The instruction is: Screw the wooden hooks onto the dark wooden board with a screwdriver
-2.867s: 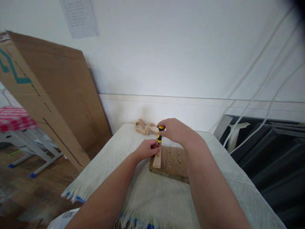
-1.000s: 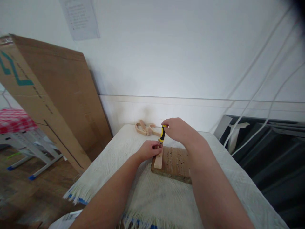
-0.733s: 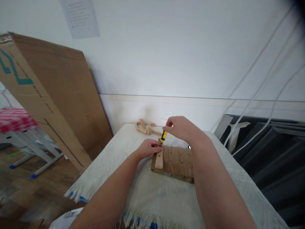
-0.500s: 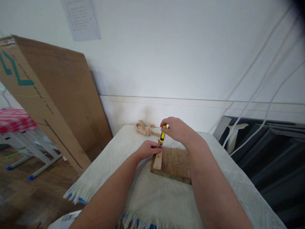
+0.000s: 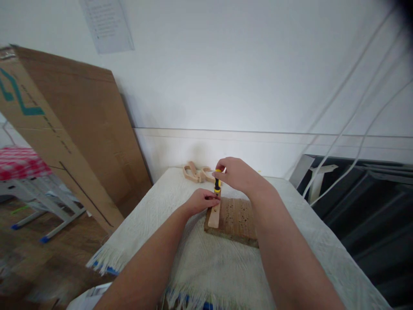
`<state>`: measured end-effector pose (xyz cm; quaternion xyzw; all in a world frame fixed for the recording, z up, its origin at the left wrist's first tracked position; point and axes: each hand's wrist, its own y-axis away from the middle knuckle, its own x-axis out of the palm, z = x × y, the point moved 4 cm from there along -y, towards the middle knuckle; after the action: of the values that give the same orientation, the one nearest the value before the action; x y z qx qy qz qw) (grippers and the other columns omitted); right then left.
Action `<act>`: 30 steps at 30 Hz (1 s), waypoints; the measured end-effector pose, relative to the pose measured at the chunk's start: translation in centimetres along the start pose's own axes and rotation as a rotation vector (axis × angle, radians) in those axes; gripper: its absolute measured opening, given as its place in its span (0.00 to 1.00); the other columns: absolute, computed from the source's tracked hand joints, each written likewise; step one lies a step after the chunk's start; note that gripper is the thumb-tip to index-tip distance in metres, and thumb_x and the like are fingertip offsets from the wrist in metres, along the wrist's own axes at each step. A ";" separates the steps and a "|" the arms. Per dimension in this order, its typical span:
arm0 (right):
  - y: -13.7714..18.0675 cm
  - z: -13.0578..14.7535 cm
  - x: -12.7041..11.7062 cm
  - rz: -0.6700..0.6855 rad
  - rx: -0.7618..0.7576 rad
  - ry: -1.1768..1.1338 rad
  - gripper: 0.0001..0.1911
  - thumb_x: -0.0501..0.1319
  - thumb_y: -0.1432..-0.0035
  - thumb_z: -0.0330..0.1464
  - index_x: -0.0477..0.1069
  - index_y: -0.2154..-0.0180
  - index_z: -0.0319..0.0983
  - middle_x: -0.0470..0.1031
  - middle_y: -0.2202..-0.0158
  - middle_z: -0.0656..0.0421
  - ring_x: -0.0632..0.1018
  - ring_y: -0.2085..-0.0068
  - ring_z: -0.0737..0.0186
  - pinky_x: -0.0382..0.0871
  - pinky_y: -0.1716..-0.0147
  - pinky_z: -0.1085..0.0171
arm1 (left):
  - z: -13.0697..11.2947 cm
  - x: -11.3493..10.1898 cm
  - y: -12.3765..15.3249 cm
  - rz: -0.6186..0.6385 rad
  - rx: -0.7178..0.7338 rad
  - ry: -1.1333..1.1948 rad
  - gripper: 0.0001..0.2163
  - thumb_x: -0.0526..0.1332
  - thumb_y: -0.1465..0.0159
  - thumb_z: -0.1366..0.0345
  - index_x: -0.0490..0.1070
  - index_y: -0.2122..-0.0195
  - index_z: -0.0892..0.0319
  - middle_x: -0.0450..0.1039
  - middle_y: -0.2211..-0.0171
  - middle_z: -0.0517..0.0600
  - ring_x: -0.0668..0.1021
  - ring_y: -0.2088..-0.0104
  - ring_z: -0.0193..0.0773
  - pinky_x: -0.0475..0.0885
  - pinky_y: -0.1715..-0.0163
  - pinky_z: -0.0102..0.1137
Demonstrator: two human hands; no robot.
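Observation:
My right hand (image 5: pixel 237 174) is closed around the top of a yellow-and-black screwdriver (image 5: pixel 217 184), which stands nearly upright. Its tip points down at the far part of a small pale wooden strip (image 5: pixel 214 218); the point of contact is too small to make out. Beside the tip, my left hand (image 5: pixel 201 201) has its thumb and fingers closed on the strip. That strip lies along the left side of a thick brown wooden board (image 5: pixel 237 219), whose top is dotted with many small holes. My right forearm hides the board's right edge.
Behind my hands, pale curved wooden pieces (image 5: pixel 194 173) lie near the wall. A white fringed cloth (image 5: pixel 155 228) covers the table. To the left stands a large cardboard box (image 5: pixel 80 116); at right are white cables (image 5: pixel 350 122) and a dark ribbed object (image 5: pixel 371 215).
The screwdriver's handle has swung a little left and is now more upright. My right fingers have moved slightly left with it. My left hand stays at the strip.

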<state>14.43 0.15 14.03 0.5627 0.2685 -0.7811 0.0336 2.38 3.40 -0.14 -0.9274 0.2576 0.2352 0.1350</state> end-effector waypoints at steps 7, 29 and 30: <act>0.2 0.5 0.3 0.094 -0.089 -0.098 0.16 0.53 0.47 0.27 0.75 0.60 0.40 0.77 0.60 0.56 0.75 0.63 0.63 0.63 0.66 0.68 | 0.1 -0.1 -0.1 -0.005 0.019 0.000 0.12 0.61 0.46 0.62 0.77 0.67 0.65 0.64 0.81 0.44 0.61 0.79 0.27 0.57 0.77 0.24; 0.4 -0.1 0.2 0.123 -0.036 -0.054 0.12 0.54 0.47 0.32 0.75 0.65 0.38 0.77 0.66 0.54 0.74 0.68 0.63 0.62 0.69 0.67 | 0.4 0.1 0.0 -0.003 0.023 -0.003 0.13 0.61 0.47 0.59 0.77 0.67 0.65 0.65 0.80 0.44 0.63 0.77 0.29 0.56 0.77 0.24; 0.4 -0.3 0.2 0.115 -0.002 -0.040 0.12 0.55 0.47 0.35 0.74 0.66 0.37 0.77 0.67 0.54 0.74 0.68 0.62 0.62 0.69 0.66 | 0.5 0.1 -0.1 -0.008 0.025 -0.017 0.13 0.61 0.47 0.59 0.77 0.67 0.64 0.65 0.80 0.44 0.63 0.78 0.29 0.56 0.77 0.24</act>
<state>14.78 0.03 13.64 0.5613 0.2357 -0.7888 0.0843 2.29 3.61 -0.59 -0.9246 0.2557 0.2395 0.1500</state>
